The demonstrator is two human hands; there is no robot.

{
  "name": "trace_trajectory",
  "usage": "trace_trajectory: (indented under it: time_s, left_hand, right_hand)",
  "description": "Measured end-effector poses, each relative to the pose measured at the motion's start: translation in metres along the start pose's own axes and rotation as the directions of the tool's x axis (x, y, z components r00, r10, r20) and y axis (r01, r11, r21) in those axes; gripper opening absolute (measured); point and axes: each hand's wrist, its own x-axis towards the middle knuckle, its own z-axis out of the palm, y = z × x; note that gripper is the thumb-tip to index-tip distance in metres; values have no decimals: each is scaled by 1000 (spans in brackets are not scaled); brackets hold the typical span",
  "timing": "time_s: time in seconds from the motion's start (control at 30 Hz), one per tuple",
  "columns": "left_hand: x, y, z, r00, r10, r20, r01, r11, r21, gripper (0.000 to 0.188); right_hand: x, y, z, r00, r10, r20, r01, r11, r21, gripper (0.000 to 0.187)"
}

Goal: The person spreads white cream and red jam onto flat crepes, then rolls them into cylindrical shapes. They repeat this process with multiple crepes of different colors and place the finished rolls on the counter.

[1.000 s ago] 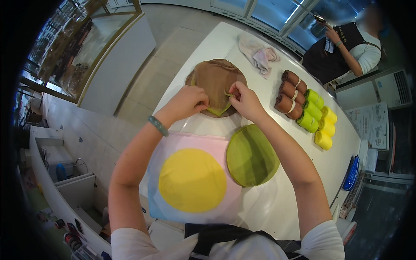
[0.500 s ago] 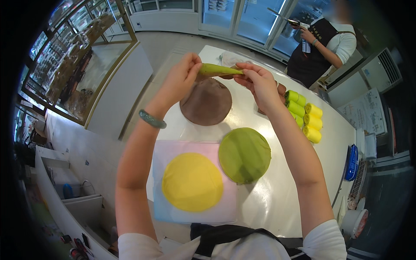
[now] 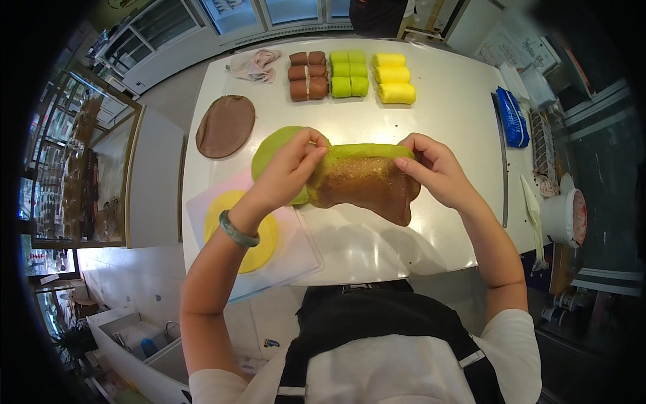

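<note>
Both my hands hold up a thin crepe [image 3: 367,185], green along its top edge and brown on the face that hangs down. My left hand [image 3: 296,165] pinches its left upper corner, a jade bangle on that wrist. At the other upper corner, my right hand [image 3: 434,168] grips with thumb and fingers. The crepe hangs over the white table, partly covering a green round crepe [image 3: 272,151]. Nearer me, a yellow round crepe [image 3: 259,236] lies on a pink and blue sheet [image 3: 299,249], half hidden by my left forearm. A brown round crepe [image 3: 227,126] lies farther left.
Brown [image 3: 299,89], green [image 3: 350,86] and yellow rolls [image 3: 396,93] sit in rows at the table's [image 3: 431,141] far side, by a crumpled cloth [image 3: 256,66]. To the right are a blue packet [image 3: 513,118] and a white tub [image 3: 564,215]. A person in an apron [image 3: 378,17] stands beyond.
My hands have come nearer and to the right with the crepe, which now hangs down showing its brown face. My view has shifted, bringing the rolls to the top middle.
</note>
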Motion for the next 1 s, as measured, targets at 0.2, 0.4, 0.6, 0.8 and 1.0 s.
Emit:
trace_trajectory:
  time_s: [0.2,0.4,0.6,0.8,1.0]
  left_hand:
    - [76,-3,113,956,193,220,-224,966,129,17]
    - [76,-33,115,906,216,363,-355,855,378,16]
    - [-15,-91,74,878,-58,476,-268,764,587,14]
    - [-55,-101,6,947,-39,320,-168,788,593,25]
    - [-32,-146,-161,968,71,-242,146,625,767,15]
  right_hand:
    - [-85,53,-59,862,-244,-445,15,889,-458,18]
    - [-124,73,1,852,-501,-149,154,514,-844,15]
    - [-119,151,96,937,-302,177,343,688,-640,19]
    - [-71,137,120,910,-211,357,401,672,-623,22]
    - [73,97,126,914,-255,317,403,674,-619,21]
